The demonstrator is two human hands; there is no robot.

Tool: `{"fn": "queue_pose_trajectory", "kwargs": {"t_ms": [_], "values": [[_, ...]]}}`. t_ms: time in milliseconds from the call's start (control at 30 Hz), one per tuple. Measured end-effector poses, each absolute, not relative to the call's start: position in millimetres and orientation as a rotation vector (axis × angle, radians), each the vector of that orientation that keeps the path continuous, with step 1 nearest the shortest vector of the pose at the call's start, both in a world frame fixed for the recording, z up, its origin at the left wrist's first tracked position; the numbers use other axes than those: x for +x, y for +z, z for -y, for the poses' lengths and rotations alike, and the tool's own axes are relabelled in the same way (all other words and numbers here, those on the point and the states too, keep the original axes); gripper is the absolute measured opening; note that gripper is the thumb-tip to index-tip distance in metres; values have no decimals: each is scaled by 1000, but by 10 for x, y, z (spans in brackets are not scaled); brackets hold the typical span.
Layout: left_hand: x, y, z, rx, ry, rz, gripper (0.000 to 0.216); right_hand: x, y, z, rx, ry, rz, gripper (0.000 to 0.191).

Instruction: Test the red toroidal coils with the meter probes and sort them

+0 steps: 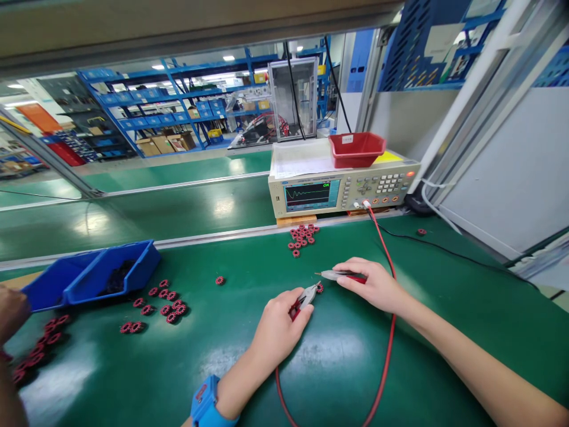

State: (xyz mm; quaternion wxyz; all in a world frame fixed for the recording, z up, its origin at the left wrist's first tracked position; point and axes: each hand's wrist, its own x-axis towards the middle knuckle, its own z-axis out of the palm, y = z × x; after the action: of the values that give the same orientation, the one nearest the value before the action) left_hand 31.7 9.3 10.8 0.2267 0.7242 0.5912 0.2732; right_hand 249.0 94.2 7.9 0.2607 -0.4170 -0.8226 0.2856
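My left hand (279,325) is closed on a test clip (306,296) with grey jaws and red grips. Its tip touches a small red-and-black wound coil (319,288) on the green bench. My right hand (371,283) pinches a second grey-and-red test clip (341,276), whose thin tip points left, just above that coil. A red cable (392,332) runs from the tester (347,193) past my right wrist and loops back under my left hand. The tester's screen (311,194) shows a wavy trace and a green OK.
Coils (303,234) lie before the tester; more coils (166,299) are spread at left beside two blue bins (142,270). A co-worker's hand (13,311) is at the left edge. A red bin (357,151) sits on the tester; a black cable (462,255) crosses the right side.
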Motion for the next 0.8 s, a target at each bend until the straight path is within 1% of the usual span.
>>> {"fn": "queue_pose_trajectory", "kwargs": {"t_ms": [267, 800], "values": [[310, 84, -92, 1990, 782, -1603, 21, 2431, 59, -925, -1158, 721, 2253, 29], [310, 86, -104, 1993, 772, -1615, 21, 2421, 68, -921, -1173, 713, 2270, 28]]}}
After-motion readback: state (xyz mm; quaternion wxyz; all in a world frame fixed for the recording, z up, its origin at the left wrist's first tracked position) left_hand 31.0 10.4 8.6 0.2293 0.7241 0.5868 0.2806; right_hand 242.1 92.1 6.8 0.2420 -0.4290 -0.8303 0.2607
